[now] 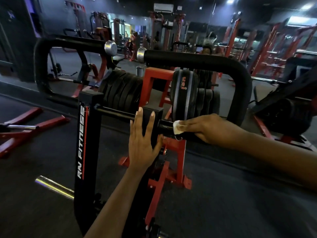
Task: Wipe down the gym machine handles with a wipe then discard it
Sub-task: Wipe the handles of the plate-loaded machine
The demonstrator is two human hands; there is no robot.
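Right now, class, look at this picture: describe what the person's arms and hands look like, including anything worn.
The left forearm and right forearm are bare; no sleeves show. The left hand and right hand wear no gloves, and no rings, watch or bracelet are visible. The left hand's fingernails look pale and plain.

dim gym | cool ceiling lights [307,6] top right | glare on chrome bar [54,187] | background soft, blurred | fisheye bending at edges
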